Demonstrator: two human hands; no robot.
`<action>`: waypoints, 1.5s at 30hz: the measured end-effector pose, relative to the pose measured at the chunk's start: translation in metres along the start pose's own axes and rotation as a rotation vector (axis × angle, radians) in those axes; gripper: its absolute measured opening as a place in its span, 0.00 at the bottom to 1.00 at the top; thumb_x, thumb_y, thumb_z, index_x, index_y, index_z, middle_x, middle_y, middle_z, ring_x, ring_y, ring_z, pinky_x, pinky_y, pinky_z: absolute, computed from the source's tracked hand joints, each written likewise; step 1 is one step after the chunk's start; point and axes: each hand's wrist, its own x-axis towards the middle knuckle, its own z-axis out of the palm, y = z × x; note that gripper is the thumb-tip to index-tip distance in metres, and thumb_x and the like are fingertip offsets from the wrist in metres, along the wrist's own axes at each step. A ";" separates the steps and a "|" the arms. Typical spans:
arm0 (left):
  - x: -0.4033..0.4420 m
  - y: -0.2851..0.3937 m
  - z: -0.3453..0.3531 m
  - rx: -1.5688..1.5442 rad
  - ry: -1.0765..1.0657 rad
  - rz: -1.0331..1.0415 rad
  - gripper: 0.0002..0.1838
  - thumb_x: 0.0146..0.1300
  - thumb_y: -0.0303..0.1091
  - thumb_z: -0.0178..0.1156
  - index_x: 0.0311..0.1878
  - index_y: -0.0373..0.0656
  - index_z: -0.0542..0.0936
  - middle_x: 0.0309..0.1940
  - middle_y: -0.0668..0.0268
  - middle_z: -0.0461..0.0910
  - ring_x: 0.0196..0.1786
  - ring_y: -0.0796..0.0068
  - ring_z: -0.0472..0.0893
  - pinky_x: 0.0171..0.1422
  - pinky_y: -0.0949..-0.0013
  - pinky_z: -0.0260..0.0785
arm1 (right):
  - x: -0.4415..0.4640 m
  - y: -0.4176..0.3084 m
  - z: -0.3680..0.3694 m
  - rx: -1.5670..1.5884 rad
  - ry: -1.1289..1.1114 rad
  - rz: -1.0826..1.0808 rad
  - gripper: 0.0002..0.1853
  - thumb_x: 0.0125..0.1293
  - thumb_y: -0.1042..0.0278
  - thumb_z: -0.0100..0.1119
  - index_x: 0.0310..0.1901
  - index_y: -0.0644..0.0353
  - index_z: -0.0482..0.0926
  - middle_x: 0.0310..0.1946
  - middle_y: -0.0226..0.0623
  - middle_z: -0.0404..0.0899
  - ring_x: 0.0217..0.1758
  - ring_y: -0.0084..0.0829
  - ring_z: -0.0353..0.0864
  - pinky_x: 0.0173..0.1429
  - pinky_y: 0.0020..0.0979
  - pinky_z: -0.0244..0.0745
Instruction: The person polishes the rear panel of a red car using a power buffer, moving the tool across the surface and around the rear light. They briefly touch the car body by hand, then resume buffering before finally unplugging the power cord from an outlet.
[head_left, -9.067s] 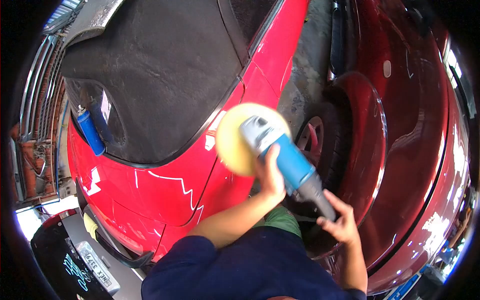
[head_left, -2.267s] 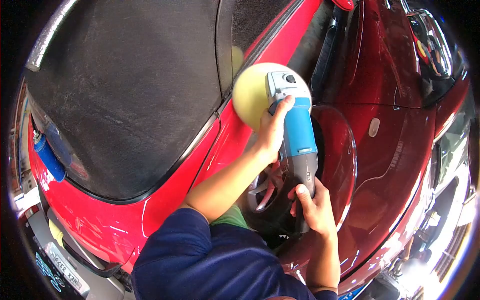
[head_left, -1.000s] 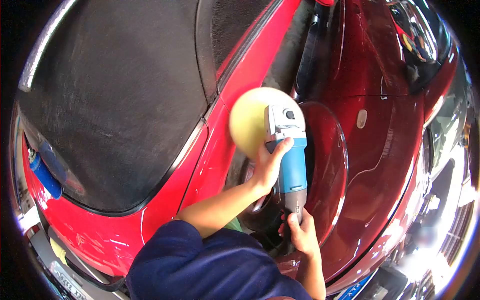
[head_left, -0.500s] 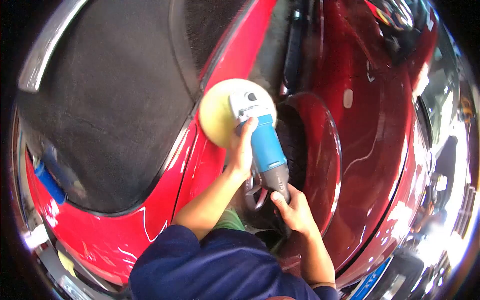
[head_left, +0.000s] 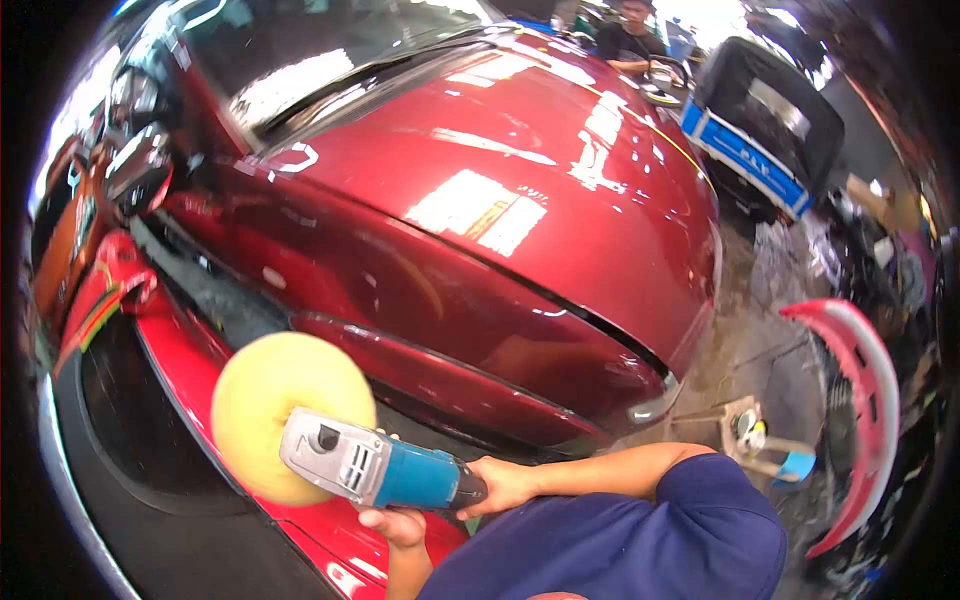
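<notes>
A blue and grey power polisher [head_left: 415, 476] with a large round yellow pad [head_left: 275, 385] is in both my hands. My right hand [head_left: 502, 486] grips its dark rear handle. Near the metal head, my left hand [head_left: 397, 523] holds the body from beneath, with fingertips showing on the far side. The pad overlaps the bright red bodywork [head_left: 180, 360] of the nearer car in view; whether it touches the paint I cannot tell. Beyond the polisher stands a dark red car, its glossy hood [head_left: 500, 170] full of reflections.
A narrow gap separates the two cars. A loose red bumper [head_left: 865, 420] stands at the right, near a cardboard piece [head_left: 712, 430] on the floor. Farther back are a blue and black cart [head_left: 750, 150] and another person [head_left: 630, 45].
My view has swung right, towards the dark red car's hood. The polisher has turned so its pad points left in view. Both hands still hold it.
</notes>
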 end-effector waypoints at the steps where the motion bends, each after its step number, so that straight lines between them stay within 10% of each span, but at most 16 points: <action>1: -0.002 0.013 0.010 0.033 -0.034 0.023 0.72 0.64 0.97 0.50 0.86 0.33 0.69 0.79 0.49 0.78 0.77 0.50 0.81 0.81 0.44 0.76 | -0.008 -0.009 -0.001 0.013 0.012 -0.024 0.34 0.67 0.49 0.87 0.65 0.62 0.85 0.52 0.47 0.94 0.57 0.39 0.93 0.64 0.43 0.86; 5: -0.024 0.014 0.048 0.003 -0.155 0.076 0.77 0.62 1.00 0.47 0.89 0.32 0.64 0.81 0.47 0.75 0.78 0.50 0.81 0.86 0.45 0.72 | -0.029 0.017 -0.011 0.063 0.069 -0.223 0.30 0.61 0.55 0.89 0.59 0.61 0.88 0.47 0.46 0.95 0.50 0.39 0.94 0.59 0.43 0.87; 10: -0.076 -0.033 0.096 -0.417 -0.645 -0.055 0.77 0.43 0.82 0.85 0.84 0.32 0.66 0.69 0.44 0.83 0.71 0.37 0.84 0.81 0.30 0.75 | -0.121 0.071 -0.041 -0.002 0.081 -0.397 0.28 0.57 0.55 0.90 0.55 0.59 0.89 0.47 0.47 0.95 0.50 0.46 0.96 0.57 0.46 0.88; 15: -0.099 -0.002 0.111 -0.388 -0.670 -0.181 0.78 0.41 0.77 0.90 0.85 0.33 0.65 0.72 0.45 0.80 0.73 0.36 0.82 0.84 0.27 0.70 | -0.151 0.072 -0.028 0.007 0.187 -0.507 0.27 0.55 0.56 0.87 0.54 0.57 0.87 0.43 0.49 0.94 0.49 0.55 0.95 0.55 0.52 0.87; 24: -0.115 0.013 0.128 -0.093 -0.863 -0.139 0.81 0.37 0.91 0.81 0.83 0.34 0.67 0.71 0.47 0.79 0.71 0.42 0.82 0.83 0.36 0.71 | -0.174 0.103 0.012 0.052 0.394 -0.623 0.26 0.53 0.55 0.86 0.48 0.57 0.84 0.43 0.49 0.93 0.51 0.58 0.93 0.55 0.57 0.86; 28: -0.120 0.008 0.168 -0.163 -1.095 -0.132 0.59 0.60 0.74 0.74 0.81 0.36 0.71 0.65 0.49 0.82 0.66 0.44 0.84 0.80 0.36 0.71 | -0.190 0.103 0.031 0.078 0.598 -0.583 0.29 0.53 0.51 0.88 0.50 0.58 0.84 0.44 0.50 0.93 0.51 0.59 0.93 0.56 0.57 0.86; 31: -0.076 -0.023 0.137 -0.291 -1.194 -0.319 0.83 0.33 0.90 0.84 0.80 0.32 0.68 0.66 0.49 0.79 0.67 0.48 0.80 0.78 0.40 0.70 | -0.188 0.110 0.045 0.042 0.678 -0.488 0.31 0.52 0.50 0.89 0.52 0.57 0.84 0.45 0.51 0.93 0.52 0.59 0.93 0.57 0.56 0.87; 45: -0.119 -0.062 0.200 -0.340 -1.391 -0.577 0.84 0.27 0.89 0.86 0.81 0.35 0.68 0.66 0.54 0.80 0.69 0.51 0.81 0.83 0.40 0.71 | -0.233 0.126 0.088 0.197 1.057 -0.335 0.34 0.49 0.53 0.90 0.56 0.60 0.86 0.48 0.53 0.94 0.55 0.56 0.95 0.62 0.52 0.89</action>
